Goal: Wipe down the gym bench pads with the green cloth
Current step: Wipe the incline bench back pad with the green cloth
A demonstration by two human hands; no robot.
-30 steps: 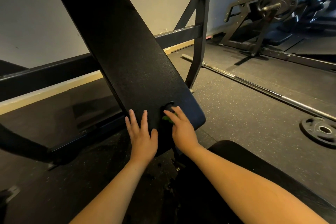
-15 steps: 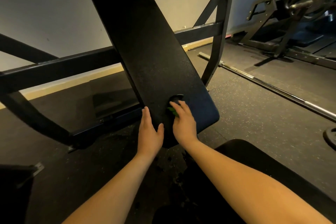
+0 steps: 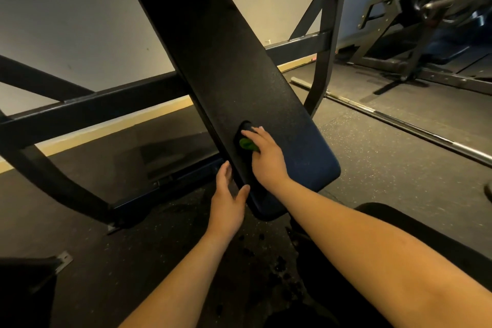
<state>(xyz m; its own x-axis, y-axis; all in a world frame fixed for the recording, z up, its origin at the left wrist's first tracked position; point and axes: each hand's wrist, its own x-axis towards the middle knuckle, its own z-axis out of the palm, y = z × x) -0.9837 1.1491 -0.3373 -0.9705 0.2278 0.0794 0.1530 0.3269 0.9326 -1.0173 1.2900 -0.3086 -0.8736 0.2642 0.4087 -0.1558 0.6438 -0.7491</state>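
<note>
Here my right hand (image 3: 267, 158) presses the bunched green cloth (image 3: 247, 144) onto the lower part of the tilted back pad (image 3: 226, 69), with my fingers lying nearly straight over it. My left hand (image 3: 227, 201) rests at the pad's left edge, fingers straight, thumb spread onto its face, gripping nothing

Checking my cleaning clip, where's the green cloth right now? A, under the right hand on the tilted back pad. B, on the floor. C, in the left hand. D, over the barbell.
A: the green cloth peeks out from under the right hand, pressed against the back pad; the left hand shows no cloth.
</note>
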